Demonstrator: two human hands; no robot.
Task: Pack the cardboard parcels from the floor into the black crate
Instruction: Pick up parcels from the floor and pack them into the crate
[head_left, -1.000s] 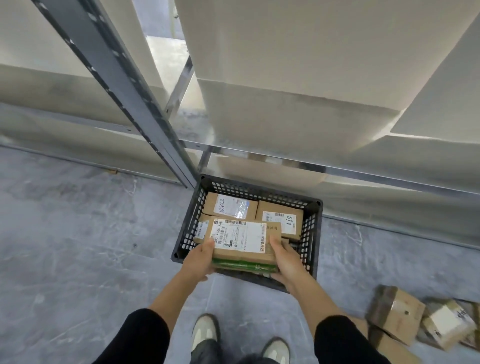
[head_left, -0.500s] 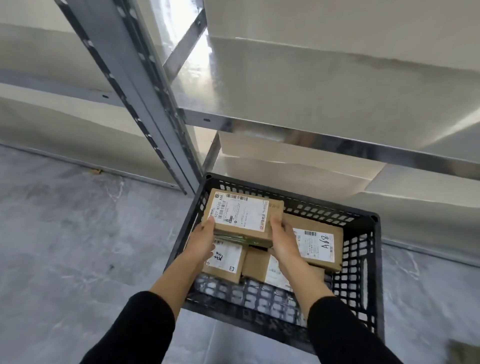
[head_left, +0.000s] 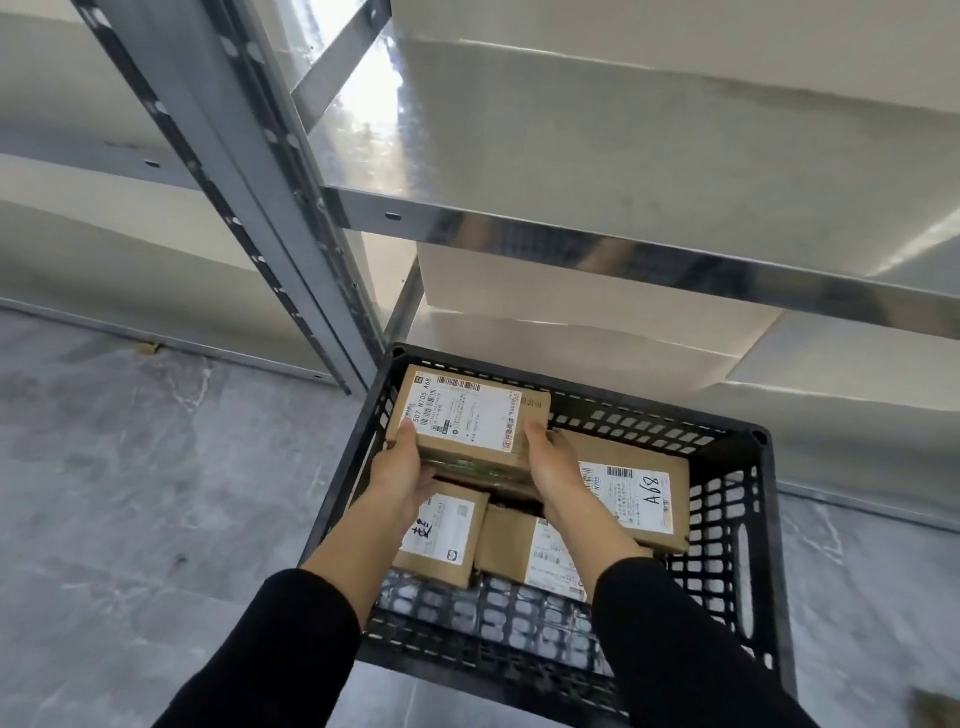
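I wear black sleeves. My left sleeve (head_left: 291, 644) is pushed up near the elbow, and my right sleeve (head_left: 675, 639) is too. The cloth is plain and dark, with no marks on it. My forearms and both hands are bare. I have no gloves, rings or watch.

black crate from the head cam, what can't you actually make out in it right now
- Whether the held parcel rests on anything: left hand and right hand cover its lower edge.
- Middle parcel: the right forearm hides most of its label.
- Small print on the A68 parcel: too small to read.
- Black crate near-right corner: behind the sleeve.
- Brown thing at the frame's bottom-right edge: cut off, blurred.
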